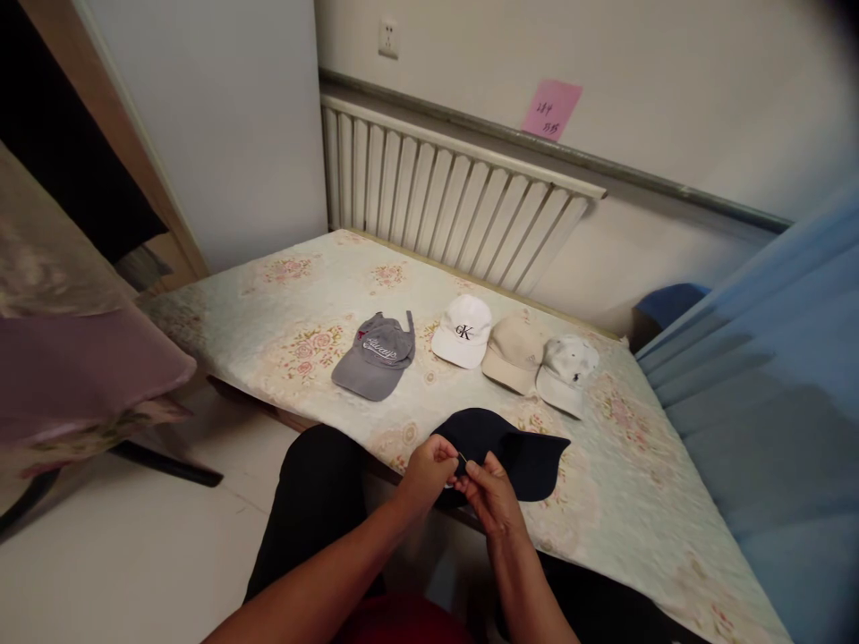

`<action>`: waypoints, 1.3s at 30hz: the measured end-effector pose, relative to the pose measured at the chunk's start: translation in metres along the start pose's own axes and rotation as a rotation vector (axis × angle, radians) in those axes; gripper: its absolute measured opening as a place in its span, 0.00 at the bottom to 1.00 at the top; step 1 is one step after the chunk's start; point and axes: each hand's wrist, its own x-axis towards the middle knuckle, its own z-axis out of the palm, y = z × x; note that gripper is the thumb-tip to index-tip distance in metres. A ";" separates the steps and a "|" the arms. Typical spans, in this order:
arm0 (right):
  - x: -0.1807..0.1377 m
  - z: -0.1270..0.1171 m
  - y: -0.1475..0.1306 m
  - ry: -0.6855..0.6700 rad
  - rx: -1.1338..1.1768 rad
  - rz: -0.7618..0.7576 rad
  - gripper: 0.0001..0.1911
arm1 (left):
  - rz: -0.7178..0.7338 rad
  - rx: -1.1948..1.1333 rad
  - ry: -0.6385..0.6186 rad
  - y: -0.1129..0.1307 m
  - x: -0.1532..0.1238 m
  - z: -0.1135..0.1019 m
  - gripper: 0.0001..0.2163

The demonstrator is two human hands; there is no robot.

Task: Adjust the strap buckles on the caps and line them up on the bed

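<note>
A dark navy baseball cap (493, 434) lies on the near edge of the table, its brim pointing right. My left hand (433, 465) is closed in a pinch at the cap's near left end. Right beside it, my right hand (489, 490) pinches at the same spot, with the fingertips of both hands almost meeting. A thin, light-coloured sliver (462, 457) shows between the fingers; whether it is part of the cap's back strap I cannot tell. The fingers hide most of that end of the cap.
Beyond my hands lie a grey cap (376, 358) with a loose strap, a white CK cap (463, 331), a beige cap (514, 353) and another white cap (569, 371). A floral cloth covers the table (268, 313). A radiator (443, 183) stands behind; a blue curtain (765, 376) hangs right.
</note>
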 end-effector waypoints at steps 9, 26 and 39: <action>-0.001 0.001 0.000 -0.026 0.023 0.004 0.11 | 0.023 0.038 -0.009 -0.006 0.002 -0.002 0.04; -0.005 0.004 -0.002 -0.038 0.110 0.030 0.09 | 0.089 0.206 -0.001 -0.006 -0.007 -0.008 0.06; -0.005 0.005 -0.004 -0.002 0.153 0.051 0.12 | 0.054 0.296 0.092 -0.008 -0.003 -0.007 0.09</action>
